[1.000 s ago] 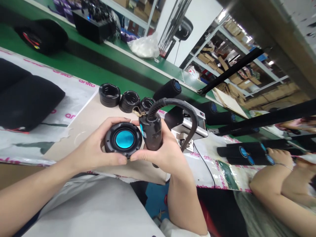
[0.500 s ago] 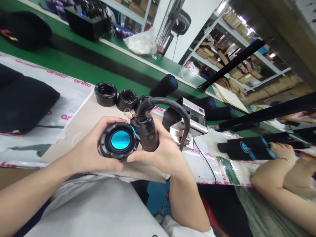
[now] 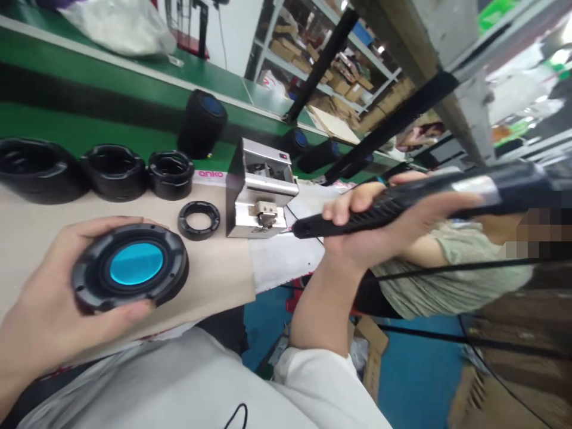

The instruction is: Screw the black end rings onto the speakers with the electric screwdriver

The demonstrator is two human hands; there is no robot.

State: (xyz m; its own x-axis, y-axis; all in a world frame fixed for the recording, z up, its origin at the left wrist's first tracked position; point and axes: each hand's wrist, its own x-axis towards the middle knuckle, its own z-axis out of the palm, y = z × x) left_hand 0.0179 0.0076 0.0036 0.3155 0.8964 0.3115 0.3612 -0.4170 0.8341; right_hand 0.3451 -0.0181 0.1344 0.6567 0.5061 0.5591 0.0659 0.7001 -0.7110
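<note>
At the left, my left hand (image 3: 58, 292) grips a round black speaker part (image 3: 172, 262) with a shiny blue disc at its centre, held above the bench. My right hand (image 3: 357, 229) is wrapped round a black power screwdriver (image 3: 393, 199), which lies level with its tip pointing left. That tip is beside a silver screw-feeding machine (image 3: 268, 185). A single black ring (image 3: 199, 220) lies on the beige sheet (image 3: 223, 268) between the speaker part and the machine.
Several stacked black rings (image 3: 114, 173) line the sheet's back edge. Behind them a dark cylindrical speaker (image 3: 202, 124) stands on the green bench. More speakers lie beyond the machine. Another person's green sleeve (image 3: 465, 250) is at the right. A plastic bag (image 3: 118, 27) sits at the back left.
My right hand has moved right with the screwdriver, away from the speaker part, and the tool has swung from upright to level. The view has shifted right.
</note>
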